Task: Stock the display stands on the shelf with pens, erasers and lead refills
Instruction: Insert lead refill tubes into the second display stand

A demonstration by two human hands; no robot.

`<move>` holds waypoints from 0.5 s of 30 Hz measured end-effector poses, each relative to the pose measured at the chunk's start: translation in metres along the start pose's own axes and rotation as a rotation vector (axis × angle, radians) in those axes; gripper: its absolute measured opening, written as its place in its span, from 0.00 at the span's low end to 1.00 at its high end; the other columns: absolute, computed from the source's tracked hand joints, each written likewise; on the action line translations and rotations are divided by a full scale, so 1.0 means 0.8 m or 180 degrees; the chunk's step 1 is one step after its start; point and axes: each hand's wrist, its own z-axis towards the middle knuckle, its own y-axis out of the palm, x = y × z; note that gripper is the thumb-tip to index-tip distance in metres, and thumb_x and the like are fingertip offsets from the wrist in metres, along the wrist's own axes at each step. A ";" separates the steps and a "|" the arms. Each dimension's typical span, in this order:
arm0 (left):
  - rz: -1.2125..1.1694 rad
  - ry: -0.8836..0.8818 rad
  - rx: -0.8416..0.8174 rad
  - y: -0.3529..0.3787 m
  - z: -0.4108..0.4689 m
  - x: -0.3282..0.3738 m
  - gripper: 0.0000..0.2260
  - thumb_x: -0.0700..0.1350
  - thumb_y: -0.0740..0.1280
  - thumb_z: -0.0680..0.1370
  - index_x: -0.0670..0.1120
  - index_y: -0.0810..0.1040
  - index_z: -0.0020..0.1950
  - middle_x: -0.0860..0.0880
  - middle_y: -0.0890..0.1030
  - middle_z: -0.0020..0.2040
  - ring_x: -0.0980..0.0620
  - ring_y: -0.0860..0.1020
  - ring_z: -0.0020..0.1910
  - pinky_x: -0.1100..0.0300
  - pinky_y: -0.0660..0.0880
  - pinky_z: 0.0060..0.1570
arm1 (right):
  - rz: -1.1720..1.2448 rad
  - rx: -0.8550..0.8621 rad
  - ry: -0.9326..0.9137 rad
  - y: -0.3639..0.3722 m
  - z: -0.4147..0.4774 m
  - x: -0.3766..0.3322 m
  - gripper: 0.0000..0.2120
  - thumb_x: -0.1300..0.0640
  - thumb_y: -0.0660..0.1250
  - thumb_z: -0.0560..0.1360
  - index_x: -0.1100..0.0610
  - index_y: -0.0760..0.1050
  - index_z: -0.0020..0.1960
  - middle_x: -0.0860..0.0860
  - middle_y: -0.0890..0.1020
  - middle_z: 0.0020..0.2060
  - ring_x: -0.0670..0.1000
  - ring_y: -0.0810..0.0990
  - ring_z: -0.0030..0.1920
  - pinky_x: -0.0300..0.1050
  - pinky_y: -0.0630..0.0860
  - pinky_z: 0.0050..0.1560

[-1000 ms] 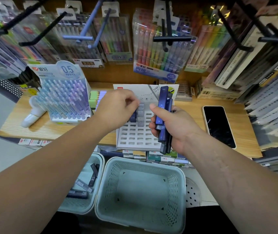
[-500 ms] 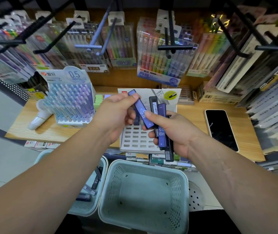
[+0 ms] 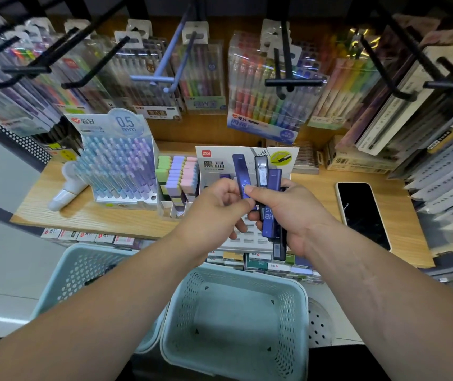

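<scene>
Wooden shelf (image 3: 316, 193), centre: lead refill stand (image 3: 214, 163), partly hidden by hands. Fanned refill cases (image 3: 270, 215) are gripped in the right hand (image 3: 296, 215) over it; the leftmost blue case (image 3: 240, 171) is pinched by the left hand (image 3: 214, 213).

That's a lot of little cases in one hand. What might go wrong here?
1. The right hand grips a fanned bundle of lead refill cases while the left hand pinches one blue case; pulling it could loosen the others, dropping them toward the basket.
2. The phone lies on the shelf beside the right forearm; a sweep could knock it.
</scene>
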 end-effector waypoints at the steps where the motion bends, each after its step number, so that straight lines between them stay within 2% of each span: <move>1: 0.0046 0.0032 -0.0002 0.000 0.000 -0.002 0.01 0.41 0.66 0.81 0.46 0.76 0.51 0.51 0.81 0.35 0.49 0.79 0.34 0.56 0.74 0.33 | -0.0048 -0.0044 0.0012 -0.001 0.000 0.000 0.11 0.59 0.76 0.74 0.58 0.81 0.54 0.52 0.85 0.33 0.49 0.81 0.29 0.42 0.75 0.30; 3: -0.0019 -0.0011 -0.0017 -0.002 0.000 -0.003 0.02 0.40 0.65 0.82 0.45 0.76 0.50 0.51 0.82 0.35 0.47 0.81 0.34 0.55 0.75 0.33 | -0.0136 -0.0091 0.0034 -0.001 0.000 0.001 0.10 0.58 0.77 0.73 0.57 0.81 0.53 0.52 0.85 0.34 0.49 0.81 0.30 0.42 0.76 0.31; 7: -0.0394 -0.0119 -0.0142 -0.017 0.003 -0.003 0.05 0.39 0.63 0.83 0.44 0.78 0.51 0.44 0.86 0.44 0.43 0.85 0.40 0.54 0.79 0.34 | -0.0167 -0.0066 0.0052 0.000 0.000 0.000 0.11 0.58 0.75 0.74 0.56 0.81 0.56 0.53 0.87 0.39 0.49 0.82 0.31 0.42 0.77 0.33; 9: -0.0480 -0.0124 -0.0140 -0.029 0.005 -0.002 0.05 0.39 0.63 0.83 0.44 0.78 0.52 0.45 0.86 0.45 0.42 0.86 0.41 0.55 0.80 0.32 | -0.0181 -0.0060 0.0074 0.000 0.000 -0.001 0.11 0.57 0.75 0.75 0.55 0.80 0.56 0.52 0.88 0.40 0.48 0.82 0.31 0.42 0.77 0.34; 12: -0.0268 -0.0026 -0.0003 -0.053 0.010 -0.005 0.03 0.38 0.65 0.82 0.43 0.77 0.49 0.42 0.86 0.44 0.43 0.83 0.32 0.59 0.75 0.24 | -0.0157 0.0012 0.0099 -0.003 0.001 0.000 0.12 0.57 0.75 0.75 0.56 0.79 0.58 0.52 0.88 0.39 0.47 0.81 0.30 0.43 0.78 0.34; 15: 0.0080 0.0077 0.0363 -0.073 0.014 -0.020 0.04 0.36 0.67 0.80 0.41 0.79 0.45 0.41 0.82 0.35 0.47 0.75 0.23 0.59 0.71 0.24 | -0.0106 0.0078 0.0111 -0.006 0.003 0.000 0.13 0.57 0.74 0.76 0.56 0.78 0.58 0.53 0.88 0.39 0.46 0.81 0.29 0.43 0.78 0.34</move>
